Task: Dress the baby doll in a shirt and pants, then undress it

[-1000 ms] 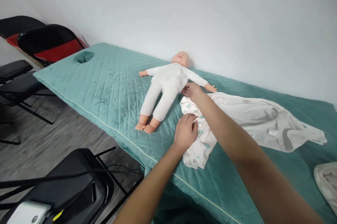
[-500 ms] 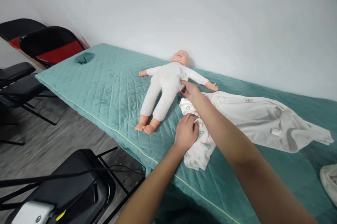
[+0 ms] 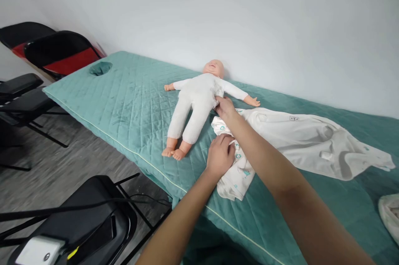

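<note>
A baby doll (image 3: pixel 198 90) with a white cloth body lies on its back, its head by the wall. At the doll's side near its hip is my right hand (image 3: pixel 225 106), its fingers curled and closed on the white cloth body; the fingertips are partly hidden. A white baby garment (image 3: pixel 299 132) with small teal prints is spread to the right of the doll, inside facing up in part. My left hand (image 3: pixel 220 153) rests on the garment's near end, fingers bent and closed on the fabric.
The green quilted bed cover (image 3: pixel 137 90) lies over a massage bed with a face hole (image 3: pixel 100 68). Black chairs (image 3: pixel 62 53) stand beyond its left end. A black seat (image 3: pixel 93 211) with a white device (image 3: pixel 40 250) and cables is at the lower left. A white cloth item (image 3: pixel 390 215) lies at the right edge.
My right hand and the doll have shifted very slightly to the right, the doll's feet included. My left hand stays on the garment almost unmoved.
</note>
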